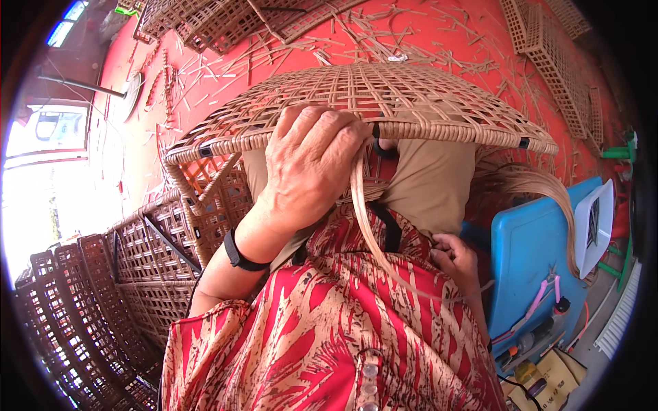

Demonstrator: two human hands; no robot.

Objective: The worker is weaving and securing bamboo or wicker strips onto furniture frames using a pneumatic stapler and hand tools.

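A curved, open-weave rattan panel [411,92] lies across my knees, its near rim wrapped in tan cane with black marks along it. My left hand [308,161] is closed over this rim, fingers curled over the top and knuckles up. From beneath its fingers a pale cane strand [370,236] hangs down and bends across my lap towards my right forearm. My right hand [456,260] rests low beside my right thigh with its fingers curled. What it holds, if anything, is hidden.
Brown woven pieces [89,294] are stacked at left; more frames [195,24] lie on the red floor [274,75] among cane scraps. At right, a blue plastic stool or table [534,233] holds pink-handled cutters [541,294], a white bin [595,226] and a cane bundle [555,198].
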